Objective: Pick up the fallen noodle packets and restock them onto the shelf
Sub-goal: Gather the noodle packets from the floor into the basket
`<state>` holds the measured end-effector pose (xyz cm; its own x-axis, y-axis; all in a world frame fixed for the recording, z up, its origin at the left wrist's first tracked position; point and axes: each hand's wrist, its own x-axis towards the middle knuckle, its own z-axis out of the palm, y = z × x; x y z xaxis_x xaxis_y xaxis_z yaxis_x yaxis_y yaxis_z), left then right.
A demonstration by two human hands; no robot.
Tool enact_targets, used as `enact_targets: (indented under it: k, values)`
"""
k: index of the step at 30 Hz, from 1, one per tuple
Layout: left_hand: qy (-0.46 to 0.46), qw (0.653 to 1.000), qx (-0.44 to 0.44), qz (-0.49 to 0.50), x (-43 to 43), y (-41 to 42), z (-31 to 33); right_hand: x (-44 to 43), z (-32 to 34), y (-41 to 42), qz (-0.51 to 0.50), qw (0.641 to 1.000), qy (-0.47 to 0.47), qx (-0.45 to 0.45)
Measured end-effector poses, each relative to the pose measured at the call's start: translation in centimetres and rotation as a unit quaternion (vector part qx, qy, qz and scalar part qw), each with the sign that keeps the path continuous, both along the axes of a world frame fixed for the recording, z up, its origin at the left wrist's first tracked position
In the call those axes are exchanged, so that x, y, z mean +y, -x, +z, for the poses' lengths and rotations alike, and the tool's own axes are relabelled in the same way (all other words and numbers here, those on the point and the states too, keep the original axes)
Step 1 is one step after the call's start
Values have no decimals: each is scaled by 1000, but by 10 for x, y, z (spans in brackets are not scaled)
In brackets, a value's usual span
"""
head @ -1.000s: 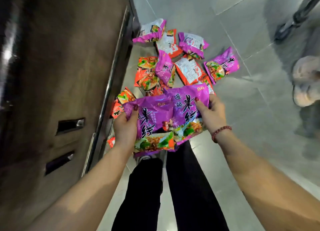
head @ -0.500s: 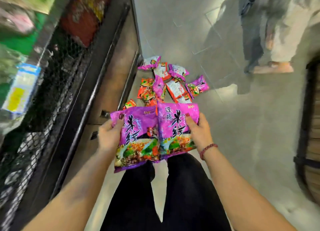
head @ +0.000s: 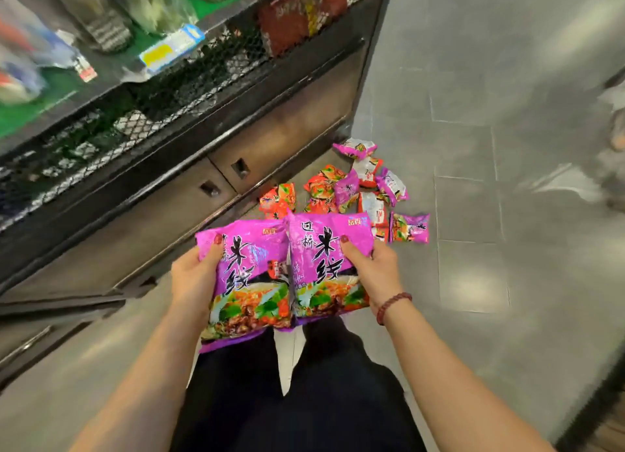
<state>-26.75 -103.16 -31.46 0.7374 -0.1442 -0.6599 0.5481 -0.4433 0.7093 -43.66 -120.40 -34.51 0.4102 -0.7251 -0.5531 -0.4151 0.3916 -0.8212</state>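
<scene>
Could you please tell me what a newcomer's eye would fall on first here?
At centre, the left hand grips a bright purple noodle packet and the right hand a second purple packet, side by side. Beyond them, a pile of purple and orange packets lies on the grey floor beside the dark shelf unit.

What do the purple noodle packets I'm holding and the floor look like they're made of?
Purple noodle packets: probably thin glossy plastic film, judging by crinkles and shiny highlights. Floor: apparently polished grey tile, showing grout lines and soft reflections.
</scene>
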Motion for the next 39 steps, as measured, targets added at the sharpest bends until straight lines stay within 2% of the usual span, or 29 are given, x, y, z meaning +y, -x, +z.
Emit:
enact_targets:
  k: [4, 8, 12, 16, 22, 28, 36, 39]
  values:
    - [6, 991, 34, 127, 62, 35, 16, 19, 13, -8, 123, 992, -15, -20]
    - [9, 964, 11, 264, 131, 63, 34, 63, 24, -34, 248, 968, 1, -39]
    - [27, 927, 0, 375, 205, 95, 50, 133, 39, -60, 380, 922, 5, -67]
    - [12, 888, -52, 457, 287, 136, 59, 215, 53, -73, 477, 874, -13, -90]
    - [14, 804, -57, 592, 419, 211, 67, 367, 73, -72, 582, 806, -49, -92]
    - [4, 726, -65, 684, 548, 277, 72, 528, 82, -51, 661, 747, -41, -63]
    - [20, 646, -79, 759, 656, 300, 73, 670, 105, -58, 727, 684, -39, -50]
    - [38, 615, -75, 784, 690, 292, 68, 721, 106, -74, 758, 650, -25, -55]
